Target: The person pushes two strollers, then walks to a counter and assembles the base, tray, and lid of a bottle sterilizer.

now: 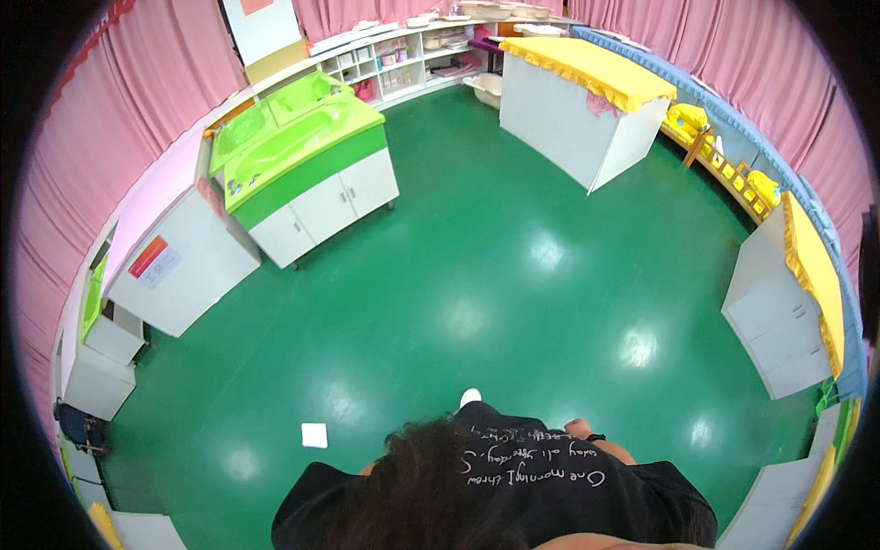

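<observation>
My right hand (pixel 577 428) shows only in small part, at the front of my black printed shirt (pixel 541 467). A dark band (pixel 597 437) circles its wrist. The fingers are too small and too much hidden to tell whether they are closed, and I see nothing held there. My left hand is out of sight, behind my hair and body. On the green floor to my left lies a flat white square (pixel 313 434), like a sheet of paper or a tissue, apart from both hands. The tip of a white shoe (pixel 470 396) pokes out ahead.
A green-topped double basin cabinet (pixel 302 137) stands ahead on the left, beside a white cabinet (pixel 183 261). Yellow-covered white cabinets (pixel 568 105) stand ahead and at the right (pixel 779 312). Open white shelves (pixel 399 69) line the back wall under pink curtains.
</observation>
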The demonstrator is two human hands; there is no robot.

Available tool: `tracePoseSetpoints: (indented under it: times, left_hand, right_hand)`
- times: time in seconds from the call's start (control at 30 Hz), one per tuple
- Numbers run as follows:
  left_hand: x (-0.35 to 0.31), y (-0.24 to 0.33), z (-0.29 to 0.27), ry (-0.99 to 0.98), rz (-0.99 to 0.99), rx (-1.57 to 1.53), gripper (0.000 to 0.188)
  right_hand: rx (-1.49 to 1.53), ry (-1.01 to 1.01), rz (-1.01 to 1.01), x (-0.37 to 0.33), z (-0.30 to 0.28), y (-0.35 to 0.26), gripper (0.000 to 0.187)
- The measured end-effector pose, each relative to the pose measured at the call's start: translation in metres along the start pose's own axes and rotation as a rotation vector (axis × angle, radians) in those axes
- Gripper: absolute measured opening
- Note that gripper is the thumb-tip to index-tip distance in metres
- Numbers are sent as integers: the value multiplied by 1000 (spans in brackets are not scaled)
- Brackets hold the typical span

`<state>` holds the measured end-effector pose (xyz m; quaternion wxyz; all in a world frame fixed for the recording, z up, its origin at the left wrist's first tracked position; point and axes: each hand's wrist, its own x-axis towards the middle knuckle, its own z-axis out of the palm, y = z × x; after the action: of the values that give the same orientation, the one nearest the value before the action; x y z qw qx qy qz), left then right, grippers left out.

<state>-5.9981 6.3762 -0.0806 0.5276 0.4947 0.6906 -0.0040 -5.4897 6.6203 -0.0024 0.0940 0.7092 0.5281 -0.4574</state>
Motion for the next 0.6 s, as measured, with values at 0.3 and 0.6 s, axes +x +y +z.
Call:
tracePoseSetpoints:
  times: [0.3, 0.6]
  left_hand:
    - [184, 108, -213, 22, 125, 178, 25]
    - [349, 190, -334, 21, 104, 145, 31]
  right_hand:
    - [444, 140, -113, 141, -107, -164, 19]
    - [556, -110, 55, 333, -193, -240, 18]
